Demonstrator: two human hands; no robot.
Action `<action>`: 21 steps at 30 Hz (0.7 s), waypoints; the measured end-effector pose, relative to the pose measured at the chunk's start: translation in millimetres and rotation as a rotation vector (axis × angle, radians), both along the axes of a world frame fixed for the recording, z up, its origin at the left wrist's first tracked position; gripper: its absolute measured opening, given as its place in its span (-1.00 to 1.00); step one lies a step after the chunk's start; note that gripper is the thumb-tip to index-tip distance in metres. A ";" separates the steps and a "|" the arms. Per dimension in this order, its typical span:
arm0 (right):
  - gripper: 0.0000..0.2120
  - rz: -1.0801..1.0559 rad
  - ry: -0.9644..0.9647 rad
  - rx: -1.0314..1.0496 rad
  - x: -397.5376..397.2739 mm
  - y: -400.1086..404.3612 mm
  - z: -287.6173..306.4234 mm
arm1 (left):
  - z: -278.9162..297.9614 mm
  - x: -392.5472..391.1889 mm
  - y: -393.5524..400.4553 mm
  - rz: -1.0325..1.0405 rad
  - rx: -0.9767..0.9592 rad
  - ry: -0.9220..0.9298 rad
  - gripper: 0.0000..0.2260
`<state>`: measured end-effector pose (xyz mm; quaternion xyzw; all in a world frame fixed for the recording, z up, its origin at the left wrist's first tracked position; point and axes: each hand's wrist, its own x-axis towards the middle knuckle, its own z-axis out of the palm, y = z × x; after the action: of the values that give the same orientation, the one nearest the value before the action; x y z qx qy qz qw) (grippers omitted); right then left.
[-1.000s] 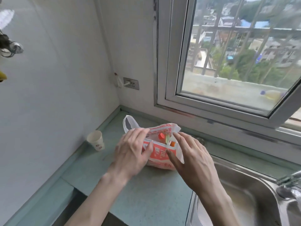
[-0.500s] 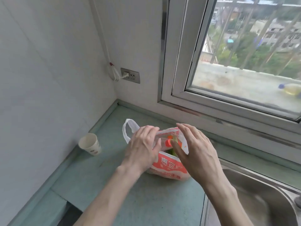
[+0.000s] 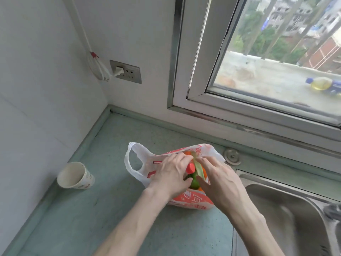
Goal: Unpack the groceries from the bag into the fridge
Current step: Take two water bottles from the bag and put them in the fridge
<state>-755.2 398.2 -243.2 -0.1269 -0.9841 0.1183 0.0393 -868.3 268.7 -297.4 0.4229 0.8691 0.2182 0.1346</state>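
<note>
A white and orange plastic bag [image 3: 191, 200] stands on the green countertop [image 3: 110, 209], with one loop handle [image 3: 132, 159] hanging free to the left. My left hand [image 3: 169, 174] grips the left side of the bag's mouth. My right hand [image 3: 219, 183] holds the right side, fingers reaching over the rim. Between them show a red bottle cap [image 3: 191, 168], a round green fruit [image 3: 194, 182], a pale green strip [image 3: 200, 169] and something orange. No fridge is in view.
A paper cup [image 3: 73, 175] stands left of the bag near the wall. A steel sink [image 3: 287, 215] lies to the right, with a round metal fitting [image 3: 232, 156] behind the bag. A wall socket [image 3: 127, 72] with a plugged cable and a window are above.
Both hands have closed in on the bag's mouth and spread it, so the cap and green fruit show more. The view has tilted down and moved nearer.
</note>
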 end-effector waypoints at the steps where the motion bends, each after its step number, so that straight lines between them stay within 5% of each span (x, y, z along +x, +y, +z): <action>1: -0.61 -0.009 -0.030 0.006 -3.6 -1.4 -3.4 | -4.5 -1.9 1.7 -0.007 -0.025 -0.021 -0.53; 6: -0.74 -0.076 -0.136 0.048 -18.9 -8.9 -10.3 | -21.5 -9.5 -1.0 0.046 -0.006 -0.055 -0.76; 10: -0.63 -0.011 -0.211 -0.008 -37.7 -16.7 -15.3 | -19.5 -16.3 -15.1 0.182 0.080 -0.055 -0.85; 21: -0.71 0.059 -0.459 0.155 -80.7 -2.0 -42.6 | -4.0 -24.5 -52.9 0.175 0.085 -0.088 -0.76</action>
<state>-835.9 396.2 -285.7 -0.1184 -0.9766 0.0116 -0.1792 -892.8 215.8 -301.3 0.3409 0.8859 0.2842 0.1352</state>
